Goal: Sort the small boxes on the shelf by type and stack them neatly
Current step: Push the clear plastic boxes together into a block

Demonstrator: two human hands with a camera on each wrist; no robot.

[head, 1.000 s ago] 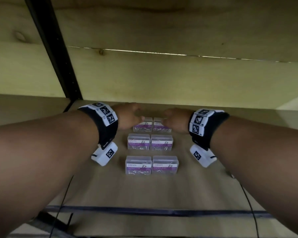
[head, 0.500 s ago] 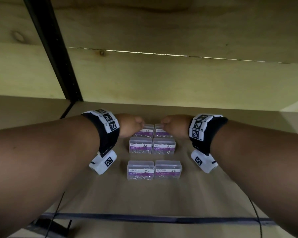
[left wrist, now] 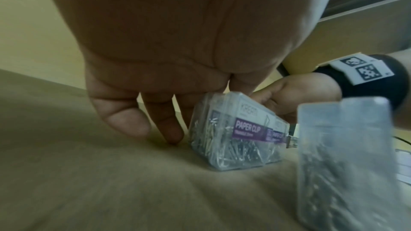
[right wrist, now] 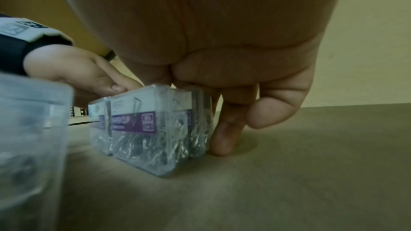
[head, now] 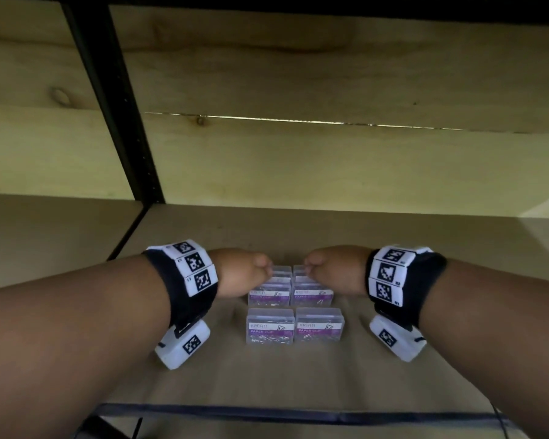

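My left hand (head: 240, 271) and right hand (head: 333, 270) each grip one of the far pair of paper clip boxes (head: 282, 271) on the shelf (head: 298, 378), fingers curled behind, two more box pairs (head: 293, 326) nearer me.

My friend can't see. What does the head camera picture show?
Two hands, the left hand and the right hand, reach to the back pair of clear paper clip boxes on a wooden shelf. Two more pairs of the same boxes sit in front, side by side. Both wrists wear black bands with square markers.
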